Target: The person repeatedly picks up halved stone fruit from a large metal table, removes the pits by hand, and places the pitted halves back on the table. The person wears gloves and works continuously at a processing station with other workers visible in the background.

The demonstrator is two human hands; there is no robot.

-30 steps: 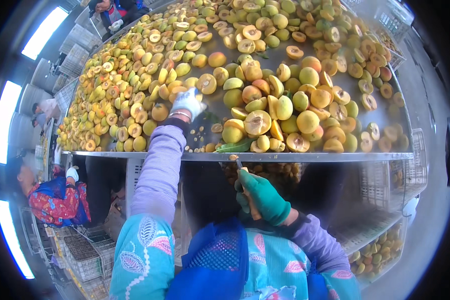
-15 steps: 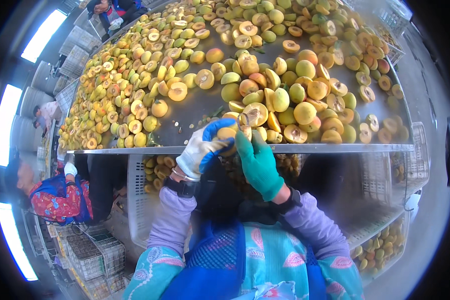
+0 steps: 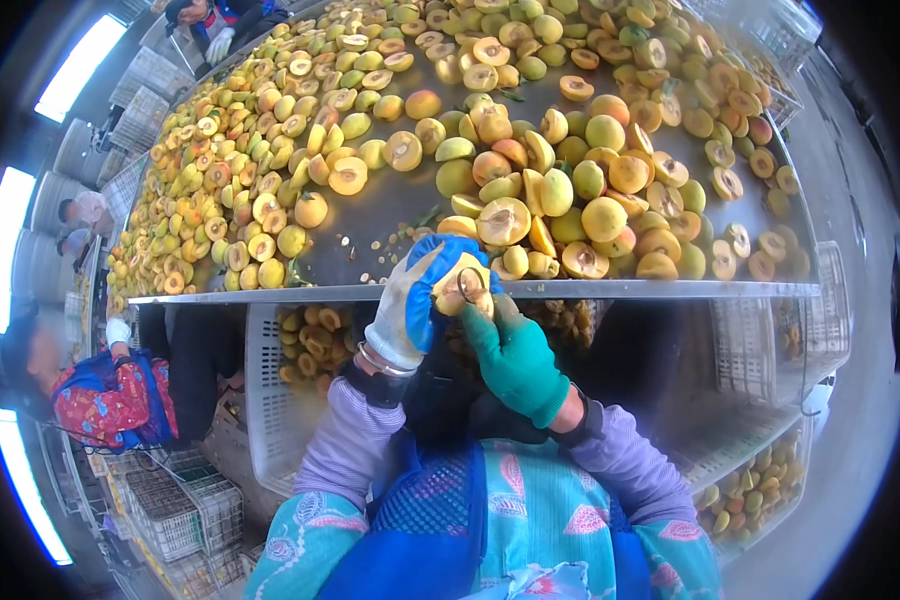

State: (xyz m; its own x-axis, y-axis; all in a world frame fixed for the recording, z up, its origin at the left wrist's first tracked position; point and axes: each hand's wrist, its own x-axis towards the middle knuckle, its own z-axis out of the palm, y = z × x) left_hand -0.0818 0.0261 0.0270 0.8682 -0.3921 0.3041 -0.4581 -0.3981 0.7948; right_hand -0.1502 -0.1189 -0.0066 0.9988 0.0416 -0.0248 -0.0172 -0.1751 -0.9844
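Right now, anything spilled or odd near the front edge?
Yes: small pale bits lie scattered on the metal table, loose beside the fruit, like stray scraps. Also mismatched: the left glove is white and blue, the right glove green.

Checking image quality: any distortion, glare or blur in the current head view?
Head view throughout: the table bends along its sides; glaring white panels at far left; right-end fruit looks hazy; the held fruit in the left hand is fairly clear.
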